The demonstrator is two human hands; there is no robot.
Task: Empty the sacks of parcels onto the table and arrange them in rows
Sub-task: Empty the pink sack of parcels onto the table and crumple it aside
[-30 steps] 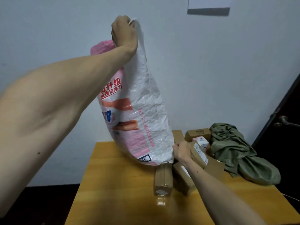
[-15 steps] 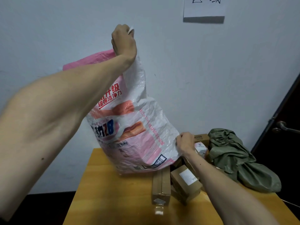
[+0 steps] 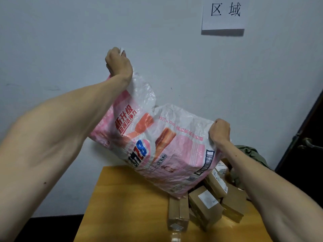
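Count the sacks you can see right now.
2. The pink-and-white sack, gripped by the left hand and right hand above the table; the green sack, crumpled behind the right forearm, partly hidden. More may be hidden.

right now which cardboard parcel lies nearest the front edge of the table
The long narrow parcel with tape down its middle, leftmost of the parcels. Its near end reaches closer to the table front than the labelled box beside it.

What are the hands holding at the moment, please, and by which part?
Both hold the pink and white sack: the left hand grips a bunched corner up high, the right hand grips its edge lower on the right.
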